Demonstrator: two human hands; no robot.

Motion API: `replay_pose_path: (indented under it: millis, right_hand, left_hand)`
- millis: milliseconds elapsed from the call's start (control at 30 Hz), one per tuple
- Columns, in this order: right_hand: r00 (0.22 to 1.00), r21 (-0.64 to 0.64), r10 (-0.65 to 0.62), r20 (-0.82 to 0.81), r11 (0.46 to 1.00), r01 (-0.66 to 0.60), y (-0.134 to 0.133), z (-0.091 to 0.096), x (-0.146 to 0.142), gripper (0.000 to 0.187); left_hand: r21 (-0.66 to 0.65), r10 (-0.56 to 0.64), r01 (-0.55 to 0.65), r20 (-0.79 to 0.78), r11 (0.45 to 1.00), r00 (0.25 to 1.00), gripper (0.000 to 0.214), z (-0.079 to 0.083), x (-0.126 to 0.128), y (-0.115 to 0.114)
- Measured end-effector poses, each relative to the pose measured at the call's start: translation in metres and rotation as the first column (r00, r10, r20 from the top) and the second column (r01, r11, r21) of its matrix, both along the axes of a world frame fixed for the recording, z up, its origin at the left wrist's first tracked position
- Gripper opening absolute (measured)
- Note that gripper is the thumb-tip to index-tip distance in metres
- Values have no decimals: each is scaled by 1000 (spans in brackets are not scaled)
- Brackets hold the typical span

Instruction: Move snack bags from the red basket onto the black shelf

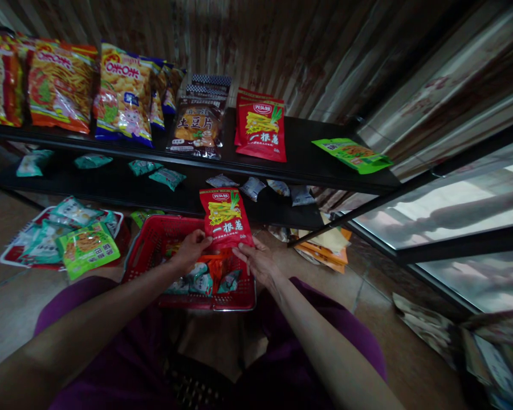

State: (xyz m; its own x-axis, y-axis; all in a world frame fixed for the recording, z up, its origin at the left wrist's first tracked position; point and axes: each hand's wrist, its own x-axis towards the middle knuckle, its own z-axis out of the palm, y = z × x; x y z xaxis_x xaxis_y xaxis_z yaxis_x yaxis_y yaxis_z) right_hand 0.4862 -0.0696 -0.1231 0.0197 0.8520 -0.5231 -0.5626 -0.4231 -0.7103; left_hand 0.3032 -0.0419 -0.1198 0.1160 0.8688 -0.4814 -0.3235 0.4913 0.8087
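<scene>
A red snack bag (226, 215) with a yellow picture of fries and a green scallion is held upright between my two hands. My left hand (191, 249) pinches its lower left edge, and my right hand (259, 259) grips the lower right corner. Directly below is a red plastic basket (147, 242) with several small teal packets (200, 282) and an orange-red packet (217, 267) in it. Matching red bags (260, 126) stand on the upper black shelf (301, 165), beyond my hands.
Noodle snack bags (62, 85), yellow-and-blue bags (126, 94) and dark potato-chip bags (199, 122) line the upper shelf. A green bag (354, 154) lies at its right end. Small packets (253, 187) rest on the lower shelf. A second basket (12, 250) stands left; orange envelopes (325, 253) lie right.
</scene>
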Motion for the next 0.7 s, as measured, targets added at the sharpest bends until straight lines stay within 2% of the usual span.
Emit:
replay_pose_path:
  millis: [300, 400, 467, 567, 700]
  right_hand:
    - [999, -17, -1, 43, 1000, 2, -1, 0, -2, 32]
    - [999, -9, 23, 37, 1000, -22, -3, 3, -3, 32]
    - [998, -8, 55, 30, 998, -55, -5, 5, -3, 33]
    - [996, -14, 86, 22, 996, -86, -7, 7, -4, 34]
    - [989, -8, 144, 18, 990, -144, -8, 10, -4, 30]
  left_hand:
    - [-99, 16, -4, 117, 995, 993, 21, 4, -1, 0]
    - [-134, 20, 3, 169, 991, 985, 12, 8, -1, 1]
    - [-152, 6, 29, 220, 988, 975, 14, 10, 0, 3]
    - [-133, -19, 56, 263, 990, 964, 24, 12, -1, 5]
    - [-82, -37, 58, 233, 995, 972, 29, 10, -4, 6]
